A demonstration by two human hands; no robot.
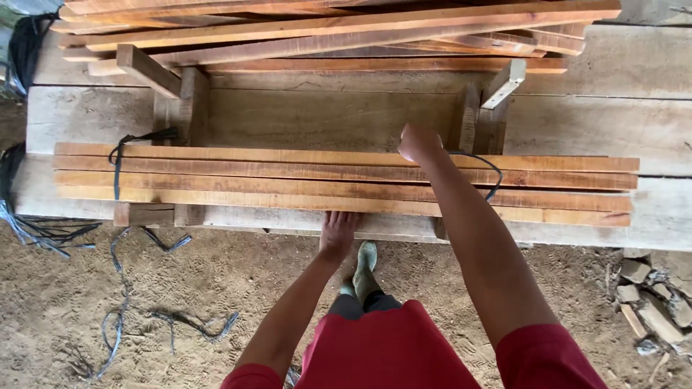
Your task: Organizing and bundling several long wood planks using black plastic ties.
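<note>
Below, a bundle of long wooden slats [288, 180] lies flat across a low wooden cradle [191, 108] on a broad plank bench [613, 122]. The left hand [337, 234] presses flat, fingers spread, against the near edge of the bundle. The right hand [418, 142] reaches over the far edge, closed around a black strap [494, 173] that loops over the slats there. Another black strap [117, 169] wraps the bundle's left end. More loose slats [324, 29] are piled behind, and strap scraps [115, 324] lie on the sandy ground [216, 288].
</note>
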